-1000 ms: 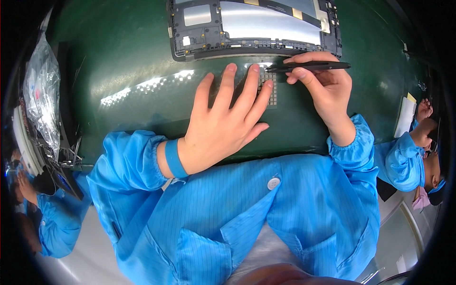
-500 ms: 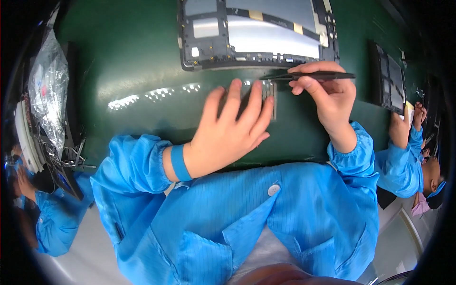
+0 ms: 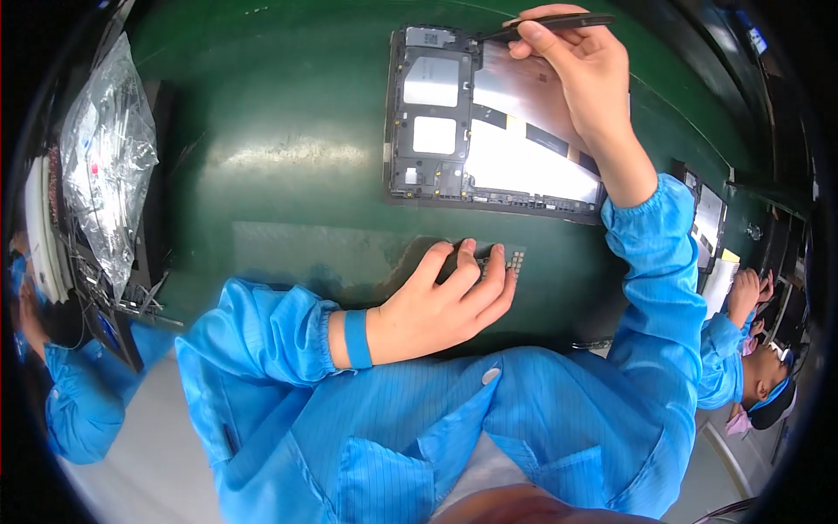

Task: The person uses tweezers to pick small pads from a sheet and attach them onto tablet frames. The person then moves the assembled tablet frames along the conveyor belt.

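Moved toward twelve o'clock, the right hand [image 3: 583, 70] pinches slim black tweezers [image 3: 576, 20] over the rectangular black-and-silver frame [image 3: 515, 92], long axis nine-to-three; the left hand [image 3: 441, 301], fingers curled on translucent plastic sheet [image 3: 301, 253], lies farther, at six.

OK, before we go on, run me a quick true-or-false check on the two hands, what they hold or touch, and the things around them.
1. The right hand holds black tweezers. True.
2. The tweezers' tip points to the upper part of the panel. True.
3. The left hand is on the panel. False: it is over the clear sheet, nearer the person's body.
4. Small squares show beside the left fingertips. True.
5. The blue wristband is on the right wrist. False: it is on the left wrist.
6. The plastic bag lies right of the panel. False: it lies to the left.
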Demonstrator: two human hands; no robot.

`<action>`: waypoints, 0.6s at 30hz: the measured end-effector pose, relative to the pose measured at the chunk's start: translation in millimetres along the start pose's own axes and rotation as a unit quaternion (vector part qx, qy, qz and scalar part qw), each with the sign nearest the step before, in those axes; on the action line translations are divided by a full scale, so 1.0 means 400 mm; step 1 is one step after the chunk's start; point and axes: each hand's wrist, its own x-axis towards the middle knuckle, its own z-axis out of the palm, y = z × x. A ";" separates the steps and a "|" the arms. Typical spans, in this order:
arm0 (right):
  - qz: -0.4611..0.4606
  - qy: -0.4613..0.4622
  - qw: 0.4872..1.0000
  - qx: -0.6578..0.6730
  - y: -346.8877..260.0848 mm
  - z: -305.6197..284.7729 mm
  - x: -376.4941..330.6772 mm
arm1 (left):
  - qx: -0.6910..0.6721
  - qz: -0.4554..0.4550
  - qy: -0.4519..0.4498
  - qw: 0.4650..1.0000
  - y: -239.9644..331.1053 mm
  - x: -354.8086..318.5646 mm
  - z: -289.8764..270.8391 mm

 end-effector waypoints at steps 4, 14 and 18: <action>-0.001 -0.001 1.000 0.026 0.001 0.007 0.010 | 0.000 -0.005 0.005 1.000 -0.008 0.001 0.005; -0.135 -0.105 0.972 0.164 0.093 -0.009 0.060 | -0.004 -0.001 0.002 1.000 -0.009 0.006 0.008; -0.068 -0.032 0.997 -0.033 0.005 0.008 -0.008 | 0.032 0.011 -0.008 0.999 -0.003 0.002 -0.014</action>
